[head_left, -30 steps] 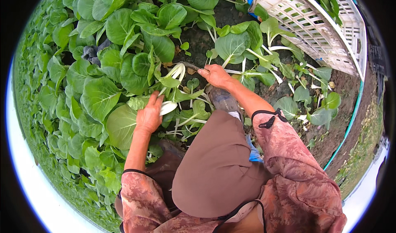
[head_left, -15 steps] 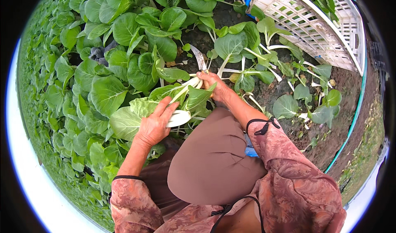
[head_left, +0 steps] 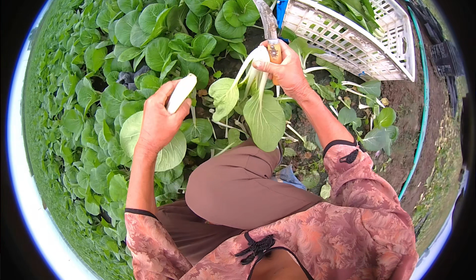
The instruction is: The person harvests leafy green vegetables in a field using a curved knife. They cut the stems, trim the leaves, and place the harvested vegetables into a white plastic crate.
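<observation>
My left hand (head_left: 166,104) grips a pale white stalk (head_left: 182,88), with broad pale green leaves (head_left: 171,155) below it at the left of centre. Upper centre, my right hand (head_left: 285,69) is closed round the wooden handle of a curved knife (head_left: 269,20), its blade pointing up and left, and also grips a bunch of leafy greens (head_left: 263,119), white stems up and leaves hanging down. The two hands are apart, above my bent knee (head_left: 233,186) in brown trousers.
A dense bed of leafy greens (head_left: 84,131) fills the left. A white slotted plastic crate (head_left: 337,42) with greens stands at upper right, a blue object (head_left: 282,7) beside it. Cut leaves (head_left: 382,134) lie on dark soil. A teal hose (head_left: 421,131) runs along the right.
Both hands have risen and drawn apart. The knife has come up from the ground with its blade raised, and the bunch in my right hand now hangs leaves down. The crate appears higher in view.
</observation>
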Demonstrator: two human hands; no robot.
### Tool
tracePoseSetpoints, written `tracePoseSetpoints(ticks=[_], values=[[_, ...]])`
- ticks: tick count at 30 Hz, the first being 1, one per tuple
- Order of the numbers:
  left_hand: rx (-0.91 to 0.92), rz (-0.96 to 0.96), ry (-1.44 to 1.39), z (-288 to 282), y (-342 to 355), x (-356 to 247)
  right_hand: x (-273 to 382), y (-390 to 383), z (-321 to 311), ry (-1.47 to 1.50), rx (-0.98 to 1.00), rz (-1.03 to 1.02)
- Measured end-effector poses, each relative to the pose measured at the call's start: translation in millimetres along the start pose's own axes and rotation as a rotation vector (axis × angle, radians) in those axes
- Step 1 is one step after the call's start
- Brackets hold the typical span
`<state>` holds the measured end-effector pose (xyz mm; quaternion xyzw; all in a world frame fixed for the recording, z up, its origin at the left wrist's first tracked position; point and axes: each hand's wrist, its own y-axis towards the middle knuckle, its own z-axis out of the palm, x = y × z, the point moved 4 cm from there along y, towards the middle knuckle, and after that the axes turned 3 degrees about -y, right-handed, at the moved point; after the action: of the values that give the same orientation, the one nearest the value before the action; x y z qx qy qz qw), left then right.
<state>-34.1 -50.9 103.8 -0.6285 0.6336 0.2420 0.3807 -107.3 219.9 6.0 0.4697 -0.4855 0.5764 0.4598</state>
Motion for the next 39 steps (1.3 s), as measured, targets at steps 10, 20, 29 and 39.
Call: tracePoseSetpoints(ticks=[10,20,29,39], values=[[0.268,0.100,-0.350,101,102,-107,97,-1,-50,-0.282,0.161,-0.276],[-0.233,0.290,0.327,103,82,-166,86,-38,-170,0.127,-0.298,-0.157],[0.127,0.211,0.122,170,52,-161,94,-56,-161,0.270,-0.227,-0.150],[0.066,0.186,0.117,170,55,-144,96,-60,-136,0.138,-0.243,-0.121]])
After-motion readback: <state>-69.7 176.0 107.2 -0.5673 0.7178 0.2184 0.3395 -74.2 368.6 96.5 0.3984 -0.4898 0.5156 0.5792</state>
